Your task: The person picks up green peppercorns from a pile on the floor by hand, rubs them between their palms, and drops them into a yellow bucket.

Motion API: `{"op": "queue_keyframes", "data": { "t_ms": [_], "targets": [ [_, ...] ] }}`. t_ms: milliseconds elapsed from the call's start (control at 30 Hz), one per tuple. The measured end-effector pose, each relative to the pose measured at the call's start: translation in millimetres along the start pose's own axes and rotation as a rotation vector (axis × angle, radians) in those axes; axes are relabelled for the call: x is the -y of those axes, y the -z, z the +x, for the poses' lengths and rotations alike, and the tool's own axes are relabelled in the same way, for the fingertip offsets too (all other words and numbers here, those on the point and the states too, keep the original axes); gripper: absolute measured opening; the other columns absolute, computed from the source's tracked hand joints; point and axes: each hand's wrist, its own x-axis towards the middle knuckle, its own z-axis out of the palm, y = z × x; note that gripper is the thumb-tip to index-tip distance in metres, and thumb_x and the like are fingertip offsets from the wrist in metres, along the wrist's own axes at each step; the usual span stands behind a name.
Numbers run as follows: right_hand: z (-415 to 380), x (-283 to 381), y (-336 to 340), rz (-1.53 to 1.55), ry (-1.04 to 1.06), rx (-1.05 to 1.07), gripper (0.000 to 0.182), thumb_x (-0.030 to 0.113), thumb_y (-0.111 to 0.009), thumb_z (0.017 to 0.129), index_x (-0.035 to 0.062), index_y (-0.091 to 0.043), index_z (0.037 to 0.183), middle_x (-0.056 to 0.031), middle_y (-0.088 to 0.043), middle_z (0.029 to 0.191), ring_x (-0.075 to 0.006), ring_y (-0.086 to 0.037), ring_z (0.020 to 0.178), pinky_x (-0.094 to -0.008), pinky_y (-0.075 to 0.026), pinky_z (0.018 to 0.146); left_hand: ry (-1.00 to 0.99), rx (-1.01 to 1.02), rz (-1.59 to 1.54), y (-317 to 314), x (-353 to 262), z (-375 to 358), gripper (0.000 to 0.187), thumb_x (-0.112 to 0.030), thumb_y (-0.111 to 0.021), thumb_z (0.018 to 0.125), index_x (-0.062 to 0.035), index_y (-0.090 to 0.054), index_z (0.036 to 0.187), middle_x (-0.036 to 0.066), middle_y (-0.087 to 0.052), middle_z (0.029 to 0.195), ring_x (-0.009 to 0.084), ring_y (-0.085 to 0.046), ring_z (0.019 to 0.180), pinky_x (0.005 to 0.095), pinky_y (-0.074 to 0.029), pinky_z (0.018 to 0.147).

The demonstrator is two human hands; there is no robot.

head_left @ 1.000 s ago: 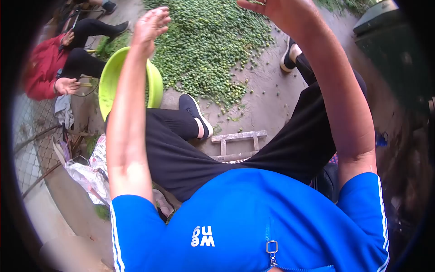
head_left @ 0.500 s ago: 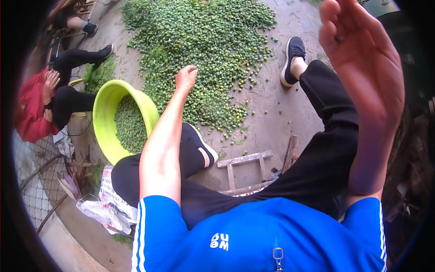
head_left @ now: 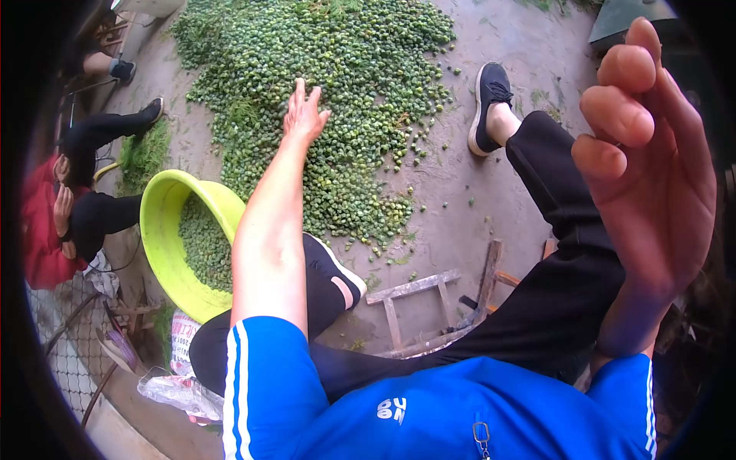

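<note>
My left hand reaches out over a wide pile of small round green cones or fruits on the ground, its fingers spread and nothing showing between them. Feathery green sprigs are mixed into the pile. My right hand is raised close to the camera, palm in view and bare, fingers loosely bent and apart. Beside my left knee a yellow-green plastic tub leans tilted, partly filled with the same small green pieces.
At the left sits another person in a red top, hands near each other; a further person's foot shows behind. A wooden frame lies between my legs. White plastic bags and wire mesh are at lower left.
My left hand has opened from closed fingers to spread ones and moved slightly up and left over the pile. My right hand has lowered and its fingers have bent. The view has shifted.
</note>
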Motion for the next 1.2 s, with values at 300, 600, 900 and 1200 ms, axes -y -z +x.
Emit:
{"op": "queue_keyframes", "data": {
  "t_ms": [300, 600, 900, 1200],
  "targets": [
    [9, -18, -13, 0.089, 0.013, 0.053, 0.032, 0.014, -0.039, 0.099, -0.0008, -0.046, 0.126, -0.0109, -0.057, 0.113, -0.0201, -0.056, 0.094, -0.0342, -0.048, 0.079, -0.067, -0.174, -0.022, -42, 5, -96, 0.050, -0.009, -0.074, 0.073, -0.0170, -0.054, 0.118, 0.012, -0.048, 0.121, 0.0302, -0.046, 0.115, 0.0464, -0.045, 0.087],
    [17, -38, -21, 0.103, -0.008, 0.038, 0.032, 0.017, -0.050, 0.094, -0.0015, -0.054, 0.119, -0.0166, -0.062, 0.109, -0.0260, -0.061, 0.099, -0.0368, -0.048, 0.088, 0.561, -0.048, -2.054, -39, 31, -110, 0.015, -0.006, -0.063, 0.083, -0.0091, -0.059, 0.097, 0.007, -0.061, 0.085, 0.0157, -0.056, 0.068, 0.0241, -0.045, 0.052],
    [56, -95, -40, 0.023, 0.001, -0.232, 0.028, 0.018, -0.047, 0.090, 0.0013, -0.058, 0.110, -0.0118, -0.064, 0.101, -0.0225, -0.062, 0.092, -0.0346, -0.050, 0.078, 0.014, -0.190, -2.539, 160, -66, -111, 0.024, -0.029, -0.054, 0.090, -0.0065, -0.060, 0.089, 0.013, -0.058, 0.086, 0.0234, -0.051, 0.074, 0.0322, -0.044, 0.060],
    [72, -130, -84, 0.716, 0.004, -0.143, 0.040, 0.036, -0.037, 0.098, 0.0007, -0.050, 0.114, -0.0161, -0.052, 0.112, -0.0251, -0.051, 0.106, -0.0456, -0.040, 0.097, -0.159, -0.415, -2.051, 269, -195, -185, 0.039, -0.034, -0.044, 0.097, -0.0022, -0.061, 0.083, 0.018, -0.062, 0.106, 0.0280, -0.058, 0.100, 0.0402, -0.048, 0.090]
  ]
}}
